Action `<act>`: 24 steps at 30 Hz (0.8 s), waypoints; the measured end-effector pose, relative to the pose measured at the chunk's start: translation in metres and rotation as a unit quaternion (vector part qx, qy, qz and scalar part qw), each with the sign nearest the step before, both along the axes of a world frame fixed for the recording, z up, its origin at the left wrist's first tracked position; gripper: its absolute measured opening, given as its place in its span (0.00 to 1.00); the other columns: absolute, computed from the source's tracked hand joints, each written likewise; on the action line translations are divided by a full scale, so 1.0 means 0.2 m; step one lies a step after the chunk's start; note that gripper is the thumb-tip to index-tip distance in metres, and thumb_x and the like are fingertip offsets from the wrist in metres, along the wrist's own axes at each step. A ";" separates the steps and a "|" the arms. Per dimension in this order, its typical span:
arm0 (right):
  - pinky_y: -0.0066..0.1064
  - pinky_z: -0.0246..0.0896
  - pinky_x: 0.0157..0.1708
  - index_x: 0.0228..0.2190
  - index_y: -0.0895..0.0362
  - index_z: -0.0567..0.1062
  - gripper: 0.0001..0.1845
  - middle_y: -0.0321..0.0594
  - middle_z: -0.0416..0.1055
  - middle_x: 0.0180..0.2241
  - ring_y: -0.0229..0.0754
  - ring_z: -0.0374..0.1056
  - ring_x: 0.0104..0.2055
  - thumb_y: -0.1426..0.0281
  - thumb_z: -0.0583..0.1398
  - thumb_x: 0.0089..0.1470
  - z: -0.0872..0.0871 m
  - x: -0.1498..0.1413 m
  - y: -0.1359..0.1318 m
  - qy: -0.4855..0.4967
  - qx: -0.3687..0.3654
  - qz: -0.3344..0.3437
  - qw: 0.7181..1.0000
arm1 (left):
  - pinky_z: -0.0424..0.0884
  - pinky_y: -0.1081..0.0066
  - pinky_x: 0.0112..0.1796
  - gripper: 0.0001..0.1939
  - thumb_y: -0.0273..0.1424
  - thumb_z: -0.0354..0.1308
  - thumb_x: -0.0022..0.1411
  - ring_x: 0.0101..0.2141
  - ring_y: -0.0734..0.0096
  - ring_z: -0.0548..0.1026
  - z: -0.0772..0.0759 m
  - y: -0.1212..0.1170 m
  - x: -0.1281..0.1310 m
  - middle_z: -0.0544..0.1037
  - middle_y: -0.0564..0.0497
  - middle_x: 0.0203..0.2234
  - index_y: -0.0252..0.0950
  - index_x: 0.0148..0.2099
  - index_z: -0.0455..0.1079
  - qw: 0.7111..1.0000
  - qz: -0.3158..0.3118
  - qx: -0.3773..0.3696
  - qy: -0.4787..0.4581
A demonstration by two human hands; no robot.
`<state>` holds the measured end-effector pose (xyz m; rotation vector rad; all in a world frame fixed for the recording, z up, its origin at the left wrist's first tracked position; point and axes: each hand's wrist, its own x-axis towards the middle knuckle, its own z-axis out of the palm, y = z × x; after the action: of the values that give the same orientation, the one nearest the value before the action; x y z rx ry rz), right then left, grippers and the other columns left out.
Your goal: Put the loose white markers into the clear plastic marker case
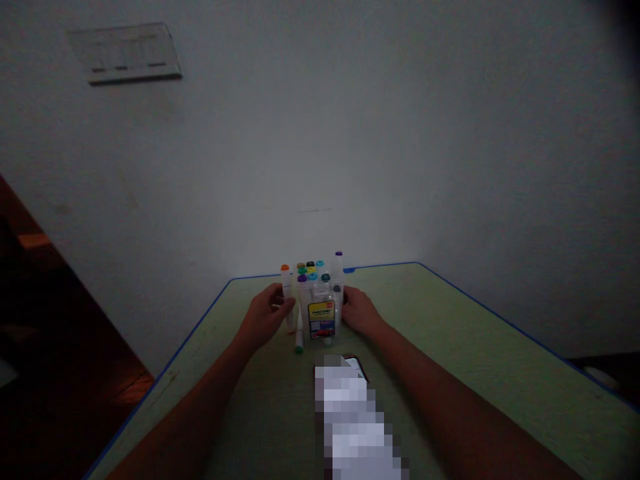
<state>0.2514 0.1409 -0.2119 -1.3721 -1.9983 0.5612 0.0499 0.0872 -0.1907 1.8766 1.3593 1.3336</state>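
Observation:
A clear plastic marker case (321,291) with a yellow and blue label stands on the table, several capped markers upright in it. At its left, my left hand (265,315) is closed on a white marker with an orange cap (285,277), held upright. My right hand (359,310) is against the case's right side, its fingers curled and partly hidden by it. A marker with a purple cap (339,263) rises above the others at the right. Between my left hand and the case, a green-ended marker (299,340) lies on the table.
The pale green table (450,333) has a blue edge and meets a grey wall (320,147). Nearer me lies a phone (356,368), largely covered by a pixelated patch. A panel (130,53) is on the wall at upper left.

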 end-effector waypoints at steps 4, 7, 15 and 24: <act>0.28 0.58 0.33 0.33 0.59 0.73 0.10 0.43 0.74 0.34 0.43 0.68 0.35 0.70 0.55 0.48 0.01 0.00 0.00 -0.002 -0.003 -0.003 1.000 | 0.71 0.62 0.35 0.13 0.37 0.55 0.53 0.32 0.65 0.72 -0.01 0.00 0.00 0.73 0.47 0.32 0.33 0.38 0.65 1.000 -0.004 0.000 -0.006; 0.28 0.57 0.31 0.33 0.59 0.73 0.10 0.43 0.74 0.34 0.43 0.68 0.35 0.70 0.56 0.47 0.01 0.00 0.00 -0.011 -0.004 -0.004 1.000 | 0.71 0.61 0.35 0.14 0.37 0.55 0.53 0.33 0.64 0.72 -0.01 0.01 0.00 0.73 0.48 0.31 0.33 0.38 0.64 1.000 0.000 0.002 -0.006; 0.28 0.58 0.33 0.33 0.58 0.73 0.10 0.43 0.74 0.35 0.43 0.68 0.35 0.70 0.56 0.47 -0.01 0.00 0.01 -0.001 -0.002 -0.003 1.000 | 0.71 0.62 0.35 0.13 0.37 0.55 0.52 0.31 0.66 0.72 0.00 0.00 0.00 0.72 0.48 0.31 0.34 0.37 0.63 1.000 -0.016 -0.002 -0.007; 0.28 0.57 0.31 0.32 0.58 0.74 0.10 0.43 0.74 0.34 0.42 0.68 0.34 0.71 0.55 0.47 0.00 0.00 0.00 -0.003 0.003 -0.004 1.000 | 0.71 0.63 0.35 0.13 0.37 0.55 0.52 0.31 0.65 0.71 -0.01 0.00 0.01 0.71 0.48 0.30 0.33 0.37 0.63 1.000 -0.014 -0.005 -0.013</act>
<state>0.2512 0.1405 -0.2109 -1.3784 -1.9975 0.5466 0.0521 0.0871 -0.1932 1.8591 1.3200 1.3308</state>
